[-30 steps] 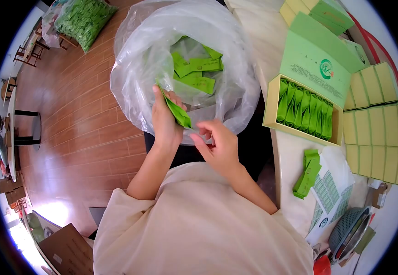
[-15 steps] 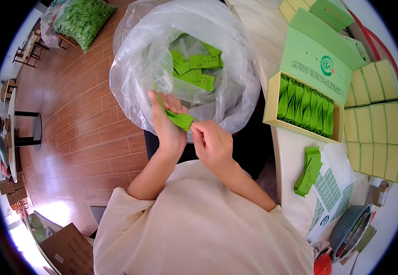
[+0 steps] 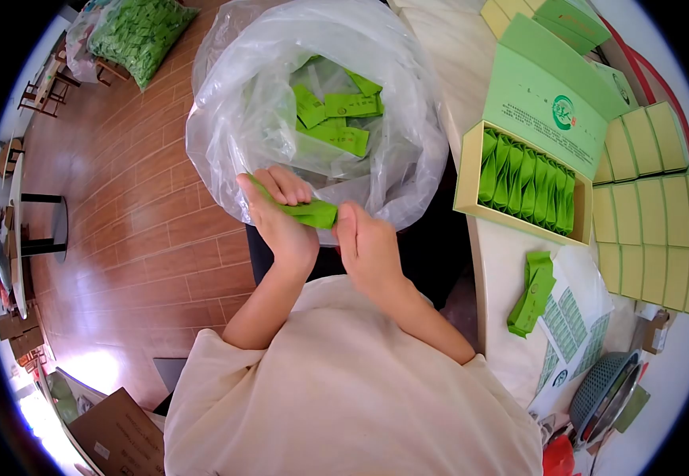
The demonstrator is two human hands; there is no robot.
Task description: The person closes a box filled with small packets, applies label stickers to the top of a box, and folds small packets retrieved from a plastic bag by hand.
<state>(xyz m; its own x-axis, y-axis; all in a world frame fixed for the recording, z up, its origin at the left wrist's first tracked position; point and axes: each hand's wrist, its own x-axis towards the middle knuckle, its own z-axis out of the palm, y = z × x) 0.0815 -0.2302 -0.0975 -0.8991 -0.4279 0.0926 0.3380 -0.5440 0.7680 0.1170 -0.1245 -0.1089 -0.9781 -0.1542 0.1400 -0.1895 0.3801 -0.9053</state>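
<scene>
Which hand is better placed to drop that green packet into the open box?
Probably right hand: it pinches the green packet on the side nearer the open box; left hand is farther.

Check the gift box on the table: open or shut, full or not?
Open. The box has its lid tipped back, and a row of green packets stands across it, seemingly full.
</scene>
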